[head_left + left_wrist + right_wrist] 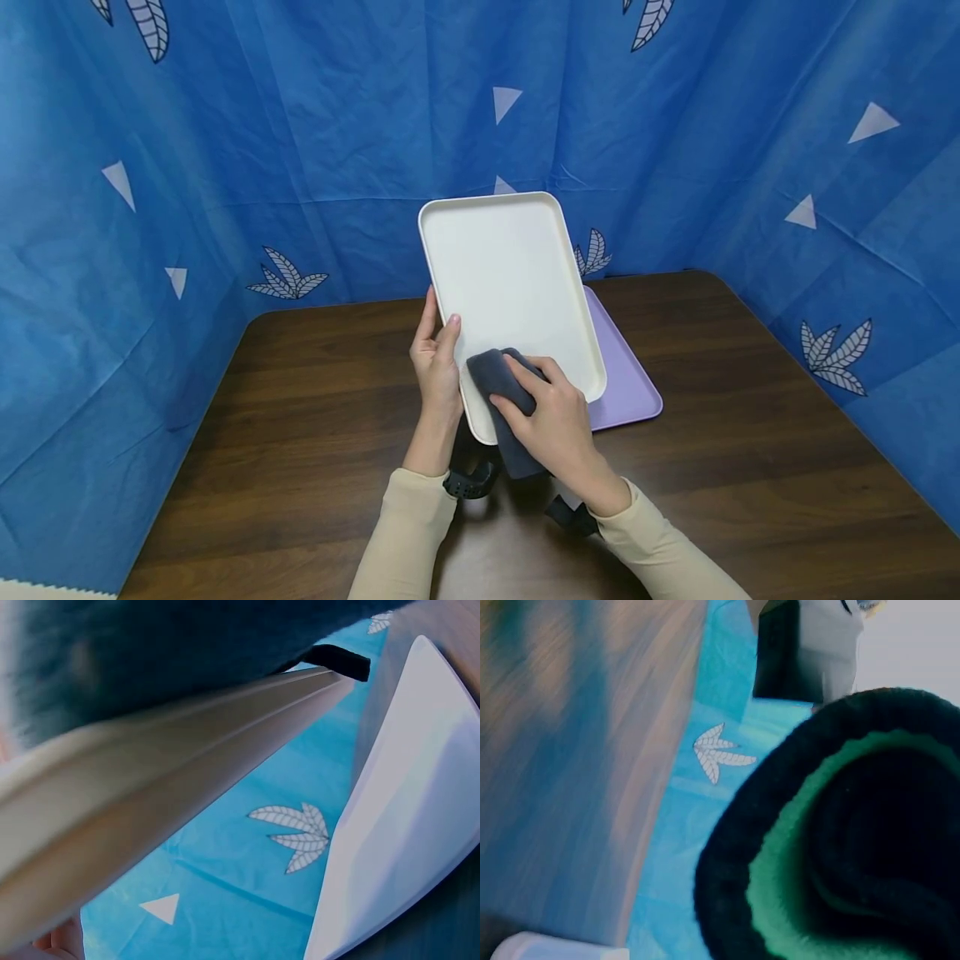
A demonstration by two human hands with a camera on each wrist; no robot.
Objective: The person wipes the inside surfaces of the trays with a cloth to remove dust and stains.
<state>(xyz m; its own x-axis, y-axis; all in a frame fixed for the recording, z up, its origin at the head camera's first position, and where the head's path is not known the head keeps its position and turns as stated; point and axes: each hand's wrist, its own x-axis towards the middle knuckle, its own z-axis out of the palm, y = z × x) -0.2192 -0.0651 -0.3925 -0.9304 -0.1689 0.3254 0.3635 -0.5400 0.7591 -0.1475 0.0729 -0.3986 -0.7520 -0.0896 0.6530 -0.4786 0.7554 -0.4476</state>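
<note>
My left hand (438,367) grips a white rectangular tray (510,283) by its left edge, thumb over the rim. The tray is held up and tilted, its inner face toward the head camera. My right hand (555,417) holds a folded dark grey cloth (495,375) against the tray's lower part. Part of the cloth hangs below the tray's bottom edge. In the left wrist view the tray's side (150,780) runs across under the blurred cloth (150,667). The cloth's rolled folds (780,825) fill the lower right of the right wrist view.
A purple tray (622,375) lies on the brown wooden table (300,433), partly covered by the white tray. Blue curtains (337,125) with leaf and triangle prints stand around the table's back and sides. Black straps (471,482) are on both wrists.
</note>
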